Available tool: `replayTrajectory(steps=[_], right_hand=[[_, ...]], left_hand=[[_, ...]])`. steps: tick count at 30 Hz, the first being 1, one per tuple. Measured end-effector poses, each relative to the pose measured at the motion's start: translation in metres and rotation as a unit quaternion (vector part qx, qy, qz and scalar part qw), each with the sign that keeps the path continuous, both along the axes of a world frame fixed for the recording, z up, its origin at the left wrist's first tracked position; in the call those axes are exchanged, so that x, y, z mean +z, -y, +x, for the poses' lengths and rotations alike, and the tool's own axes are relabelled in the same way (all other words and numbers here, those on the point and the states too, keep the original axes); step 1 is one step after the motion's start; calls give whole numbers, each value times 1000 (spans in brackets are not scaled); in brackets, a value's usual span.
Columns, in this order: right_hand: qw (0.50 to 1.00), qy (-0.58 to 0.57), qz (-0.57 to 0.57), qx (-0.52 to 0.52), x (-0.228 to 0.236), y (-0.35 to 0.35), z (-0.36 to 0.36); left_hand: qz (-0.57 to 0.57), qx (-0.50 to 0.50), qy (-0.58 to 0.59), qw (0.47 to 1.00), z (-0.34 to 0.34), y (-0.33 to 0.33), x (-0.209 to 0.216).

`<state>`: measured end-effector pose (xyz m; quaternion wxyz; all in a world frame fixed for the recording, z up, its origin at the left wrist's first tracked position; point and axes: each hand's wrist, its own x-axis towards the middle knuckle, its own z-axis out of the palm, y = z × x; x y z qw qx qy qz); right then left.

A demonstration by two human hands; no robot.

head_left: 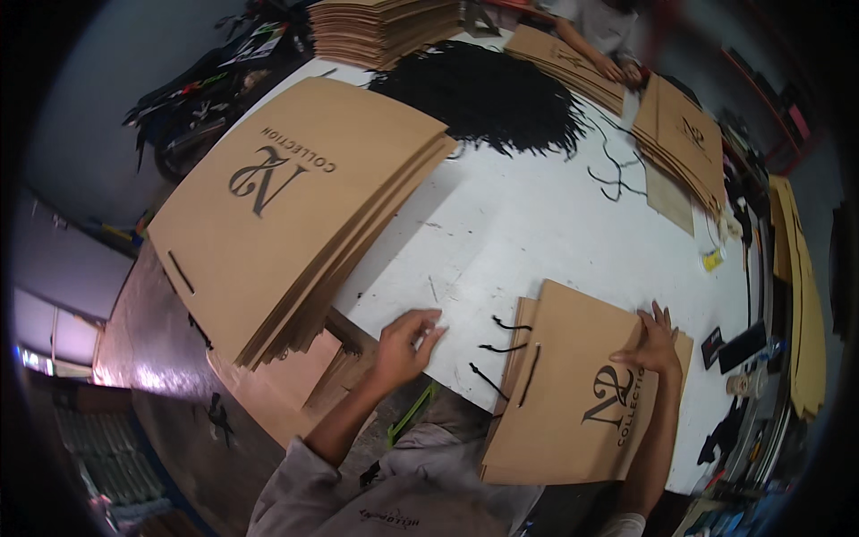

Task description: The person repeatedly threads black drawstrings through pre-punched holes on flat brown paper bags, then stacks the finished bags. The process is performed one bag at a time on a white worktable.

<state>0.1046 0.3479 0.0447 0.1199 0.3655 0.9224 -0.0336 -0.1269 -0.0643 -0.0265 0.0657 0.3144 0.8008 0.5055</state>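
My right hand (656, 346) lies with fingers spread on a brown paper bag (564, 394) with black printing. This bag tops a small stack at the front right of the white table. A black cord (530, 376) runs along its left side, and several knotted cord ends (501, 347) stick out leftward from the bags underneath. Left of them, near the table's front edge, my left hand (407, 347) hangs in the air. Its fingers are bent, with a gap between thumb and forefinger and nothing visible in it.
A tall stack of brown paper bags (358, 134) leans over the table's left side. Behind it lie a heap of black cords (483, 98) and another bag stack (385, 31). Across the table, a co-worker's hands (617, 70) are near further bags (684, 134). Loose cords (617, 161) lie nearby.
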Motion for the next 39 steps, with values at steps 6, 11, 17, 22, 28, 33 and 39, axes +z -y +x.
replayTrajectory(steps=[6, 11, 17, 22, 28, 33, 39], right_hand=[[975, -210, -68, 31, 28, -81, -7], [743, -443, 460, 201, 177, -12, -87], [618, -645, 222, 391, 212, 153, -200], [607, -588, 72, 529, 156, 260, -301], [696, -404, -23, 593, 75, 288, -353], [707, -402, -28, 582, 81, 290, -330], [703, -397, -129, 575, 74, 268, -325]], left_hand=[[16, 54, -51, 997, -6, -14, -14], [-9, 66, -97, 993, -4, -12, -15], [-42, 84, -145, 985, -2, -11, -21], [-53, 72, -131, 987, -2, -11, -18], [-46, 57, -119, 990, -3, -9, -21], [-42, 95, -155, 982, -2, -8, -23], [-6, 85, -199, 976, -13, -17, -19]])
